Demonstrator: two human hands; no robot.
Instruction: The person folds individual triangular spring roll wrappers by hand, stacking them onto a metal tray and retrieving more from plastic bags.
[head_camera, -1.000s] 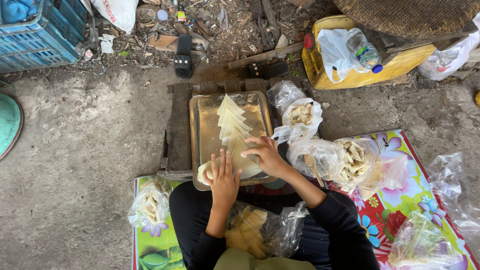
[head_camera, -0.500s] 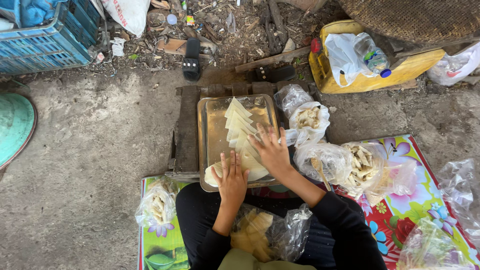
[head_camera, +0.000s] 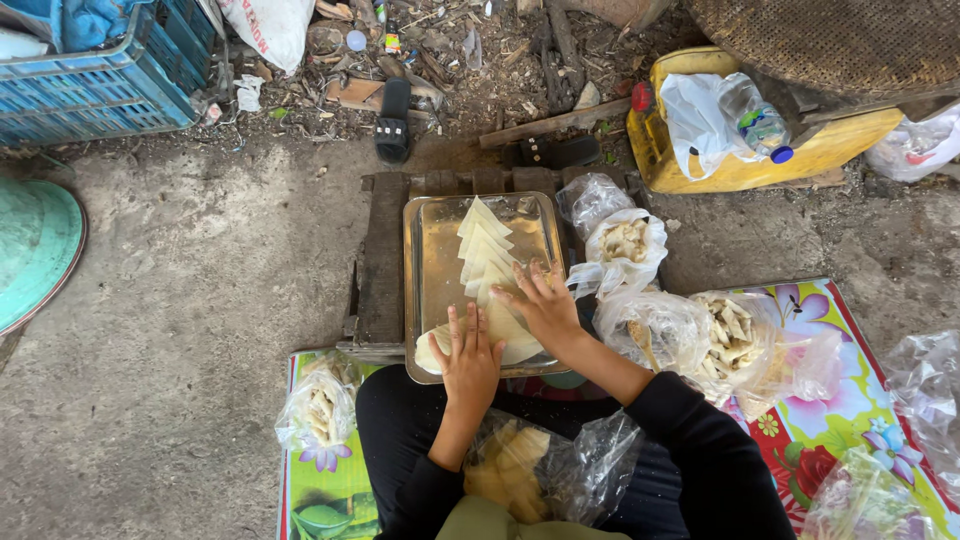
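Pale triangular wrappers lie fanned in a metal tray — the row's long axis runs straight away from the hands. Left hand lies flat, fingers spread, on the near end of the row. Right hand, also flat and spread, rests just beyond it — nearer the far tips. Neither grips anything.

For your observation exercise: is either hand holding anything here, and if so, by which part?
Nothing is gripped. The left hand and right hand lie flat, fingers spread, pressing on the near end of the pale wrapper sheets in the metal tray.
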